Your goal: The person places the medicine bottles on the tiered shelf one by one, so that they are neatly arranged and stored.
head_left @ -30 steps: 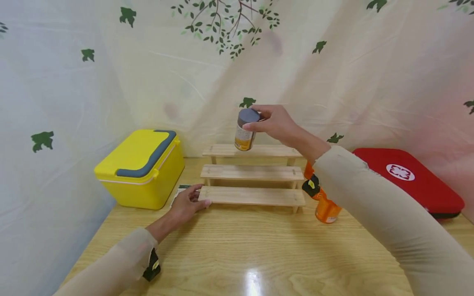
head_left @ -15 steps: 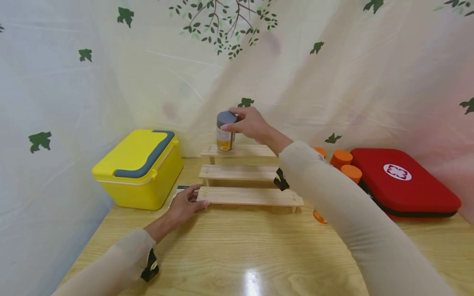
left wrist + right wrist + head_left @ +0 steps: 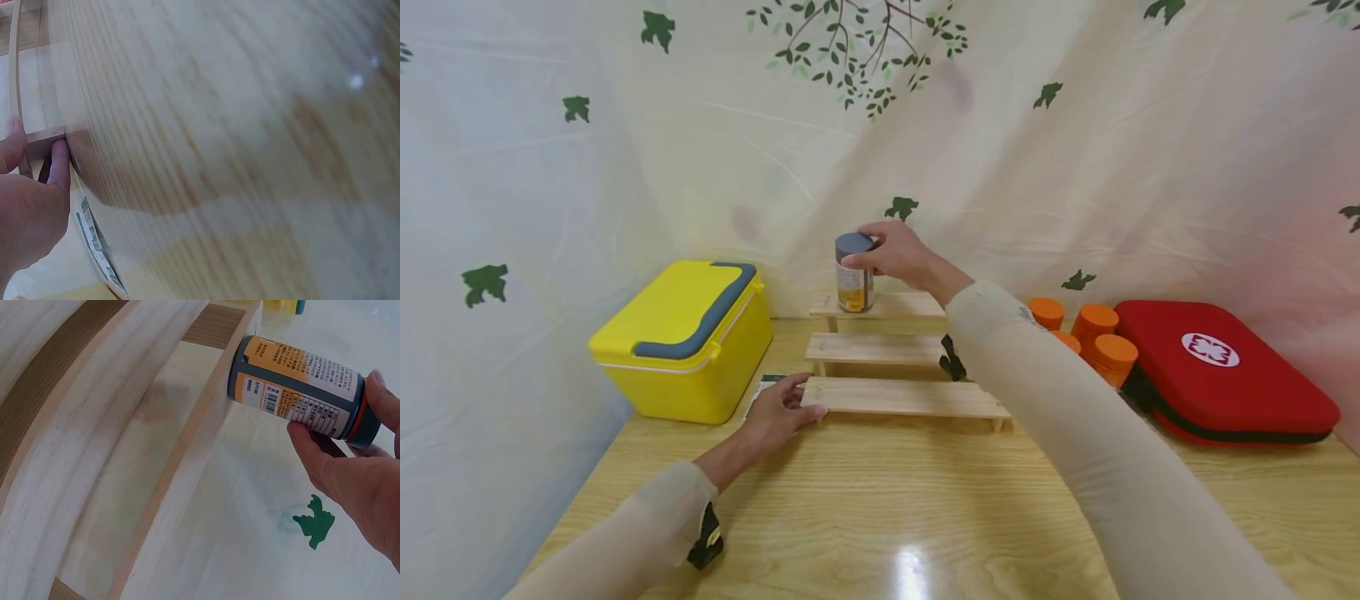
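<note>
A dark grey bottle with an orange and white label (image 3: 854, 283) stands upright at the left end of the top step of a three-step wooden rack (image 3: 910, 398). My right hand (image 3: 901, 254) grips it by its lid. In the right wrist view, the base of the bottle (image 3: 294, 386) meets the top board, and thumb and fingers (image 3: 312, 456) are round the lid end. My left hand (image 3: 778, 414) holds the left end of the lowest step. The left wrist view has that hand (image 3: 34, 206) pinching the board at its wooden leg (image 3: 47, 137).
A yellow box with a blue-grey handle (image 3: 677, 342) stands at the left. Several orange-lidded bottles (image 3: 1097, 321) are at the right, partly behind the right sleeve, beside a red case (image 3: 1232, 375). A printed card (image 3: 97, 244) lies by the left hand.
My right hand has carried the bottle left and lowered it onto the top step's left end. More orange lids show past the sleeve. The left hand has stayed in place.
</note>
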